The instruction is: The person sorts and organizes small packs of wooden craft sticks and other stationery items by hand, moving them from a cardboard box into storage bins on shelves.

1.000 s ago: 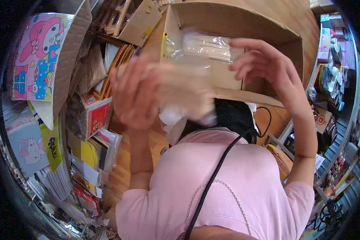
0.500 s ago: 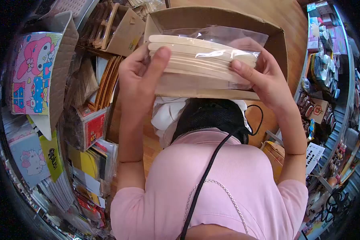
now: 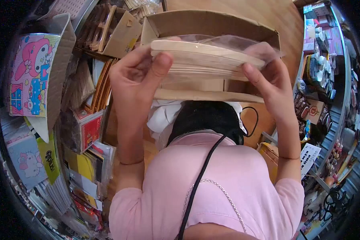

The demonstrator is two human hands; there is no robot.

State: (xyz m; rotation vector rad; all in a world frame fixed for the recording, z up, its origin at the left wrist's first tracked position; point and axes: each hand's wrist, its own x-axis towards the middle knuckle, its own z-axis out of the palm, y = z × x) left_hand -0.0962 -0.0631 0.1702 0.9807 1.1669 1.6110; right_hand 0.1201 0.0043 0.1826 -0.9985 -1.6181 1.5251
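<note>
A pack of flat wooden craft sticks (image 3: 208,58) in clear plastic wrap is held up level in front of me. My left hand (image 3: 138,78) grips its left end, thumb on the near side and fingers behind. At the other end, my right hand (image 3: 271,78) pinches the sticks and the loose plastic in the same way. Both hands are closed on the pack. Behind and beneath it stands an open cardboard box (image 3: 212,23), whose inside is partly hidden by the pack and hands.
Left of me, a shelf carries cartoon-printed books (image 3: 33,68), stacked frames (image 3: 102,86) and folders (image 3: 84,164). A smaller cardboard box (image 3: 124,34) holds wooden pieces. Packed goods line the right shelf (image 3: 324,60). A black cord (image 3: 204,172) hangs down my front.
The pack has tipped so its flat face shows less and its edge more. It has shifted slightly to the right and down. Both hands keep their hold.
</note>
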